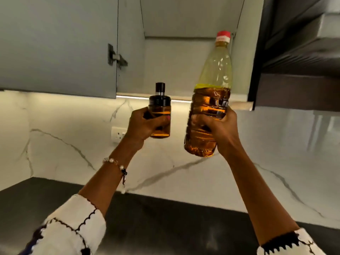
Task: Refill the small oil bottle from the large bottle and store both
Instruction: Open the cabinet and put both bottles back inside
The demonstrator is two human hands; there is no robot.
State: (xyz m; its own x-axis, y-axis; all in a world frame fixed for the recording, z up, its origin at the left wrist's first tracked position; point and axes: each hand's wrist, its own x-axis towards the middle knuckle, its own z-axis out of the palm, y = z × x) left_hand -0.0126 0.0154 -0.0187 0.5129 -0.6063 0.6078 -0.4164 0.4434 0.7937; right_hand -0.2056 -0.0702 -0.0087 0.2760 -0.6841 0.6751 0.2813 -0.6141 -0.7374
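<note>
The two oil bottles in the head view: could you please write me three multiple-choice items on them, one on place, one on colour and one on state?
1. Where is the small oil bottle?
A. In the left hand's grip
B. On the dark counter
C. On the cabinet shelf

2. What colour is the cap of the large bottle?
A. Black
B. Red
C. Green

3. How full is the large bottle?
A. Empty
B. Full to the cap
C. Oil in the lower part, with the top part clear

Answers:
1. A: the left hand curls round it, in the air below the open cabinet.
2. B: its cap is red, while the small bottle's cap is black.
3. C: the oil line lies about halfway up, above the right hand that holds it.
</note>
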